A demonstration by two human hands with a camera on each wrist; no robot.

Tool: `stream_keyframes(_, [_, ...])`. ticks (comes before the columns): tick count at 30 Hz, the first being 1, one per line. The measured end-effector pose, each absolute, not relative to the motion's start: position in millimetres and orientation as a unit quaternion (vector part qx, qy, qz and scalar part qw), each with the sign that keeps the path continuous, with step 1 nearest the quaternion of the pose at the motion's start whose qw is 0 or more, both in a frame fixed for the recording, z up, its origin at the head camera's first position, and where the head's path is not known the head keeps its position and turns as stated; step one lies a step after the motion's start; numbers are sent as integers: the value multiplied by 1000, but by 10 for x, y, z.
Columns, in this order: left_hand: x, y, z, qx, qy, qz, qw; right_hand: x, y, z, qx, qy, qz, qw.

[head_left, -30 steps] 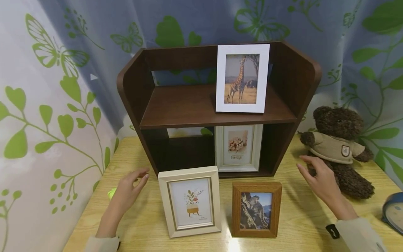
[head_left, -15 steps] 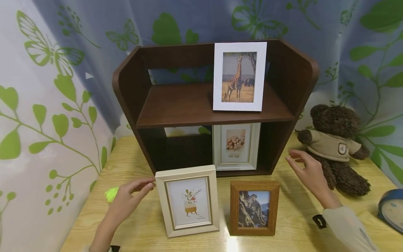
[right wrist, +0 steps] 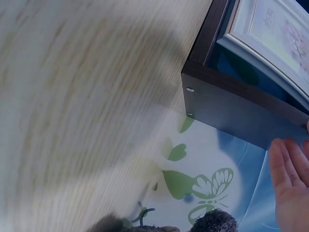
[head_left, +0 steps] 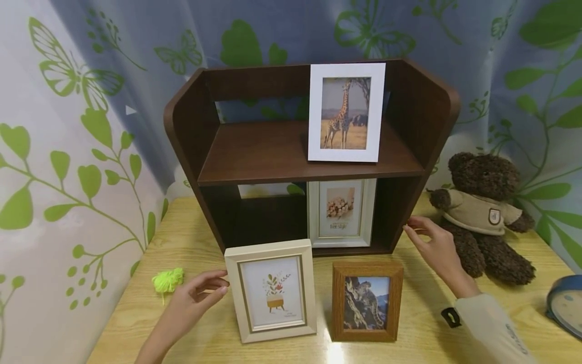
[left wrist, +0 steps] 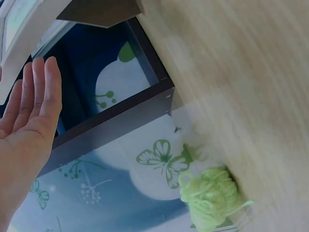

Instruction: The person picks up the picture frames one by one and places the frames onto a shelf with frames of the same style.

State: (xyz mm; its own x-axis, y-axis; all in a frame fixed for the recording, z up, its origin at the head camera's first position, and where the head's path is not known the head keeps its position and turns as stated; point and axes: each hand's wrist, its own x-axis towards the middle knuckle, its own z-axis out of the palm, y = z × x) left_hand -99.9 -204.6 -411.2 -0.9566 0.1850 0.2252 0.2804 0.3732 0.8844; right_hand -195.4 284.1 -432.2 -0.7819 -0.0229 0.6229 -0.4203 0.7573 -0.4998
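Observation:
My left hand [head_left: 193,306] is at the left edge of a cream picture frame [head_left: 231,293] that shows a potted plant print. Its fingers look nearly straight in the left wrist view, with the fingertips right at the frame's edge. My right hand [head_left: 434,250] has its fingertips close to the right side panel of a dark brown two-tier shelf [head_left: 254,151]. Nothing sits in its fingers. To the right of the cream frame, a brown wooden frame [head_left: 367,335] with a snow leopard photo stands on the table.
A white giraffe frame [head_left: 377,116] stands on the upper tier, and a pale flower frame [head_left: 313,217] on the lower one. A brown teddy bear [head_left: 482,217] and a blue clock [head_left: 564,306] are at the right. Neon yellow yarn [head_left: 168,280] lies left on the wooden table [head_left: 132,323].
My left hand has moved right and down to the cream frame's edge. The right hand has moved left toward the shelf's side. The picture frames stay put.

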Motion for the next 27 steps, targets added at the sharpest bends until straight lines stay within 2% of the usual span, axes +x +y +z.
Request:
stream_keyframes(9, [-912,-1958,-4195,-120,-799,-587,45,-1955,2766,-4296,112,-883,339,304])
stream_keyframes(18, [-883,-1890,-4232,-49,-798,-600,22,-1993,2709,-4299,98,-854,401,316])
stream_keyframes(27, [-900,-1836,-4341,-34,-797,-603,11,-1999,2680,-4294,94,-844,422,318])
